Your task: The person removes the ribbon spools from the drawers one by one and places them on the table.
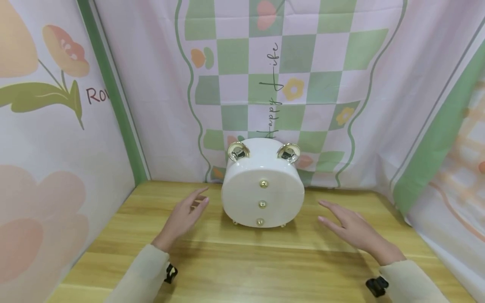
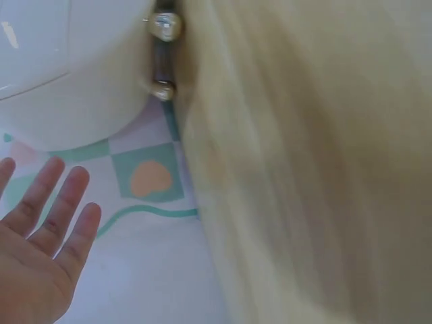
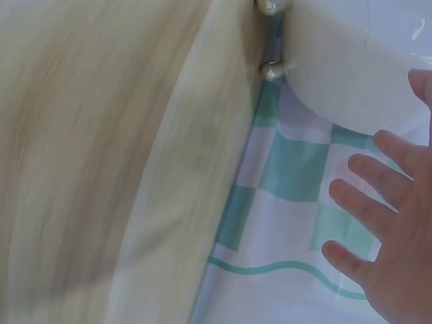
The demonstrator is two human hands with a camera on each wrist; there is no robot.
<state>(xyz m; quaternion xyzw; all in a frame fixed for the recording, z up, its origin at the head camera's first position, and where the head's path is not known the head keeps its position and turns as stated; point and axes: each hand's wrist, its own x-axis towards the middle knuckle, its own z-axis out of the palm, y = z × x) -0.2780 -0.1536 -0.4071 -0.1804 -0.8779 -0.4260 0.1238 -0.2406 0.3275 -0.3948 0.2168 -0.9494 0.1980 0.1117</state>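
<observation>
Head view: white round box (image 1: 262,198) with gold knobs standing on desk (image 1: 242,261), between left hand (image 1: 182,219) and right hand (image 1: 354,229). Fingers of both spread flat, holding nothing, near box.

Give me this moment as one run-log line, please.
left hand open, beside white box | right hand open, beside box | box on table

a light wooden table (image 1: 242,269) stands before a green-and-white checkered backdrop cloth (image 1: 288,63) with flower prints; a floral side panel (image 1: 49,126) hangs left.
</observation>
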